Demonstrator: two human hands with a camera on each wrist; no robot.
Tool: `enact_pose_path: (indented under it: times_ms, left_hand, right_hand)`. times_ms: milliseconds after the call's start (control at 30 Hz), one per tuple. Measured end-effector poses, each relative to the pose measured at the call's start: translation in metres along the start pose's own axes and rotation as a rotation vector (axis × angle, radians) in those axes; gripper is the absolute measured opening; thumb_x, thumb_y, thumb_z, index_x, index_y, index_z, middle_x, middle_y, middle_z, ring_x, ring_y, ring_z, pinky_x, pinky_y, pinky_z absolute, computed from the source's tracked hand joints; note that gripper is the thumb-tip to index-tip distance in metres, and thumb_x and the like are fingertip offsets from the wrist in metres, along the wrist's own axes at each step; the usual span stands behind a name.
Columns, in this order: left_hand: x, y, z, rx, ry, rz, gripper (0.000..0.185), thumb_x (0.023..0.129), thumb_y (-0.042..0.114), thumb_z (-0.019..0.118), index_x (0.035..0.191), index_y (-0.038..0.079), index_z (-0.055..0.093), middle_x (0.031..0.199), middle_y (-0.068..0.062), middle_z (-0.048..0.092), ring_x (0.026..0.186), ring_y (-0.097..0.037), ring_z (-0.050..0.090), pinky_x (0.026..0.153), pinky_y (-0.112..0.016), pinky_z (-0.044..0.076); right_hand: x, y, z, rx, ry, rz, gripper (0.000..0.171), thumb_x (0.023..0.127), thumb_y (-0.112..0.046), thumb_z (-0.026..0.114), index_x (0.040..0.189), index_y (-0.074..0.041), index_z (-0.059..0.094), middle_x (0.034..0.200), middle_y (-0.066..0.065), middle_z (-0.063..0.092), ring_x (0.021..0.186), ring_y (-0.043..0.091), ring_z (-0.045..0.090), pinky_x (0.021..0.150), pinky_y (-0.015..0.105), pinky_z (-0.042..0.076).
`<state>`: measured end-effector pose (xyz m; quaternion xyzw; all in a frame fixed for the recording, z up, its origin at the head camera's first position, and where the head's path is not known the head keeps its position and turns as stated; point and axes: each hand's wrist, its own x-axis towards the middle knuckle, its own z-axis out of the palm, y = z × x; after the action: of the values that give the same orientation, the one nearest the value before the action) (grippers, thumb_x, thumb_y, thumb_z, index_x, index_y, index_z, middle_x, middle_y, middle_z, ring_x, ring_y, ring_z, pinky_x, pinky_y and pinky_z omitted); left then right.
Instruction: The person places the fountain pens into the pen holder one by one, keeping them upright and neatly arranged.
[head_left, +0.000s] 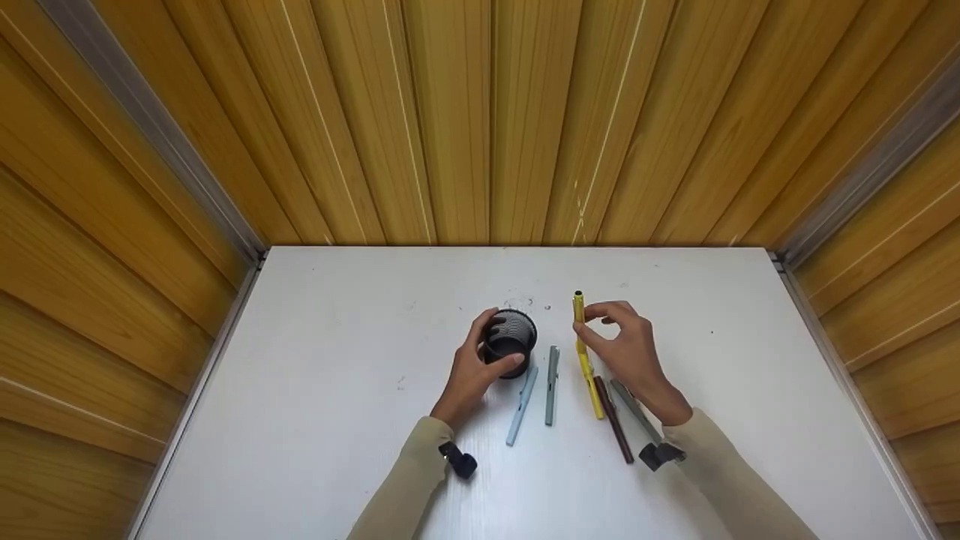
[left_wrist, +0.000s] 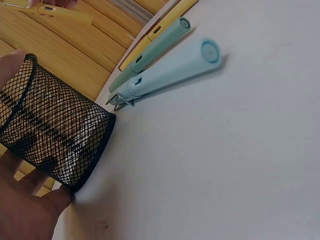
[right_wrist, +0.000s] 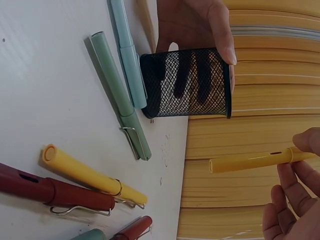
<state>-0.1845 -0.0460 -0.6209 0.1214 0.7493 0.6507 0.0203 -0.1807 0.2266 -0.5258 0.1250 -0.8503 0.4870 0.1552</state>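
A yellow pen (head_left: pixel 578 306) stands nearly upright in the air, right of the middle of the frame, pinched by thumb and fingers of the right hand (head_left: pixel 628 351).
To its left, the left hand (head_left: pixel 471 369) is gripping a black mesh cup (head_left: pixel 517 325), its fingers curved around the wall; below lie, from left to right, a light blue pen (head_left: pixel 520 412) just beside the cup, a grey-green pen (head_left: pixel 552 388), a second yellow pen (head_left: pixel 594 391), a dark red pen (head_left: pixel 616 426) and another green pen (head_left: pixel 635 409), all on the white table (head_left: pixel 337 375) before the wood-patterned wall (head_left: pixel 450 112).
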Motion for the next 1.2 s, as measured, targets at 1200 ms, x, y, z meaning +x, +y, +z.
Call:
enact_pose_path:
  times_ms: [1200]
  left_hand:
    - [0.002,0.004,0.003,0.053,0.019,-0.058,0.093,0.094,0.042,0.087,0.171,0.032,0.036,0.169,0.0,0.047,0.155,-0.025,0.046,0.127,-0.055,0.038]
  right_hand:
    - [0.009,-0.028,0.04,0.2,-0.071,0.078,0.022,0.097,-0.009,0.085,0.118,-0.005,0.08,0.115,0.004,0.076,0.113,0.03,0.067,0.102,0.039,0.053]
